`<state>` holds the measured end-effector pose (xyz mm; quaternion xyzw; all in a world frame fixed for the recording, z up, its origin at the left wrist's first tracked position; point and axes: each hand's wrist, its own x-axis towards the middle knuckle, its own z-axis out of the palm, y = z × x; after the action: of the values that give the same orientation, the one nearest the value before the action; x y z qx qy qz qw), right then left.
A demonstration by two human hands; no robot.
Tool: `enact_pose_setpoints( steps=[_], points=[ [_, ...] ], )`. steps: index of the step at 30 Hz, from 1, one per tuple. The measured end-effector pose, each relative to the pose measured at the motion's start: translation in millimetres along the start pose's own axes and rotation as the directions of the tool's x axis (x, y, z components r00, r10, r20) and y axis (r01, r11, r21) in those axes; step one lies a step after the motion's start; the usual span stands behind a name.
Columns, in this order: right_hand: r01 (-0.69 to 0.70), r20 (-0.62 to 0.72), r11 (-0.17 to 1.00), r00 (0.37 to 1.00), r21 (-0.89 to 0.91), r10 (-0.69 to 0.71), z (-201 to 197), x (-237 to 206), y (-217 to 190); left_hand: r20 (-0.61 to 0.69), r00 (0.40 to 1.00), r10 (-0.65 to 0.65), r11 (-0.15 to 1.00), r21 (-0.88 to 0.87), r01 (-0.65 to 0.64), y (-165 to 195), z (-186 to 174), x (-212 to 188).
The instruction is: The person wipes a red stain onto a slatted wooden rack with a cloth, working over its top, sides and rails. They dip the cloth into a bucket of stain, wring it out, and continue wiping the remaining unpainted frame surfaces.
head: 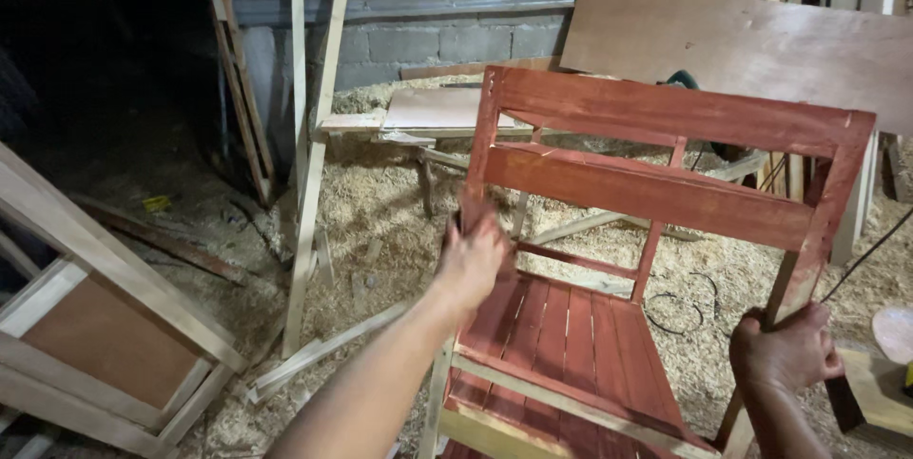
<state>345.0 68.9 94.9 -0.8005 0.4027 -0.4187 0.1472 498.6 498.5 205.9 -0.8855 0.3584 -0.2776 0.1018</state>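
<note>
A red-painted wooden chair (656, 193) stands in front of me, its backrest facing away and its slatted seat below. My left hand (473, 259) grips the chair's left back post about halfway up. Around the right back post, lower down and near the seat, my right hand (782, 350) is closed. The chair's lower front rail is bare unpainted wood (495, 426).
Wood shavings (380, 202) cover the floor. A pale wooden frame with a brown panel (105, 326) leans at the left. Long timber strips (314, 136) stand against the block wall. A large plywood sheet (751, 40) leans behind the chair. A black cable (680, 312) lies on the shavings.
</note>
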Motion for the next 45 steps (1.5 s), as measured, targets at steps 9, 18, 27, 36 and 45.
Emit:
enact_pose_setpoints(
  steps=[9, 18, 27, 36, 45],
  points=[
    [0.061, -0.035, 0.998, 0.998, 0.018, -0.060, -4.7, -5.7, -0.4, 0.422, 0.900, 0.108, 0.989, -0.135, -0.056, 68.4, 62.3, -99.5],
    [0.067, -0.065, 0.998, 0.996, 0.007, -0.066, 1.7, -4.6, 2.4, 0.552, 0.812, 0.187, 0.972, -0.222, -0.073, 37.7, -12.3, -45.2],
    [0.079, -0.063, 0.996, 0.995, -0.043, -0.081, 0.6, -1.0, -2.5, 0.497, 0.853, 0.157, 0.936, 0.199, -0.289, 12.8, -30.1, -22.9],
    [0.040, -0.038, 0.998, 0.998, -0.042, -0.042, -0.5, -0.6, -1.3, 0.640, 0.701, 0.313, 0.919, -0.018, -0.394, 62.4, 50.5, -82.1],
    [0.130, -0.126, 0.991, 0.983, -0.043, -0.134, 8.0, -0.7, 18.4, 0.555, 0.729, 0.400, 0.913, -0.169, -0.373, 57.4, 54.7, -79.1]
  ],
)
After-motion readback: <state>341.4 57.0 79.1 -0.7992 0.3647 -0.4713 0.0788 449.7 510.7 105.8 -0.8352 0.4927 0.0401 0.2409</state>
